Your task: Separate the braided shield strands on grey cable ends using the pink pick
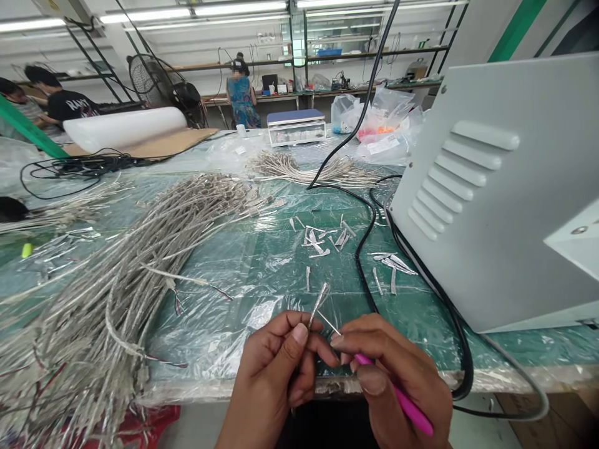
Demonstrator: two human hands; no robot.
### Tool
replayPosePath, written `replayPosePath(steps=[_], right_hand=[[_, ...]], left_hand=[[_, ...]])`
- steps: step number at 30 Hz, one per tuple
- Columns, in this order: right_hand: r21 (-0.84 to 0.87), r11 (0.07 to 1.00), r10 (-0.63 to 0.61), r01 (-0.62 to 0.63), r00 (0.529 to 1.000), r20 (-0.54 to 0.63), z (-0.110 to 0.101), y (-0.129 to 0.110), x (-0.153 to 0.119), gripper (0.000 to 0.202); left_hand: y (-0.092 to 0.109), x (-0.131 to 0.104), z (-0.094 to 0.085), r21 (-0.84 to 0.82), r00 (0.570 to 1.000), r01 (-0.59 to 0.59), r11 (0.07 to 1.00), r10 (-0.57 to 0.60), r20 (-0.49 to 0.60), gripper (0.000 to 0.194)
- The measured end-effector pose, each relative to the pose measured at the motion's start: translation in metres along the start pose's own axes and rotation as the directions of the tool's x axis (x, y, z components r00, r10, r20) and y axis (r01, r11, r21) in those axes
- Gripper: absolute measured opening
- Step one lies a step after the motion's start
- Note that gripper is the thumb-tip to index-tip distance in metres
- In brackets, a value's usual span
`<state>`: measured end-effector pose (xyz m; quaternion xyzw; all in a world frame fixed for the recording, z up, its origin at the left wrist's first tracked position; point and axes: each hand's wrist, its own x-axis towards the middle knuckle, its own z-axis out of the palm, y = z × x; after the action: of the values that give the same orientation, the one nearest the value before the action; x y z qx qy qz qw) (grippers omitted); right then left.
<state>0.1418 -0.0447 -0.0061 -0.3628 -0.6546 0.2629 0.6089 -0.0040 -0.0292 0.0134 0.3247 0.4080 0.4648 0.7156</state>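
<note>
Near the table's front edge, my left hand pinches a thin cable between thumb and forefinger, its silvery braided end pointing up and away. My right hand is closed round a pink-handled hook tool with a slim metal shaft. The shaft's tip meets or nearly meets the side of the braided end; whether it touches I cannot tell. Beyond my hands lie loose strips of silver foil on the plastic-covered green table. More foil strips lie to the right.
A large bundle of braided cables fills the left side. Another cable bundle lies farther back. A grey vented machine stands at right, black cords beside it. Plastic bags and a scale sit behind. People work in the background.
</note>
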Motion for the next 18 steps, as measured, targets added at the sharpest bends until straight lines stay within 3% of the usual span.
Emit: replayPosePath(steps=[18], right_hand=[[0.077,0.996,0.044,-0.041,0.999,-0.028,0.0008,0.0043,-0.0058,0.02]], left_hand=[[-0.0035,0.0023,-0.0004,0.055,0.999,-0.032,0.998,0.033,-0.012,0.015]])
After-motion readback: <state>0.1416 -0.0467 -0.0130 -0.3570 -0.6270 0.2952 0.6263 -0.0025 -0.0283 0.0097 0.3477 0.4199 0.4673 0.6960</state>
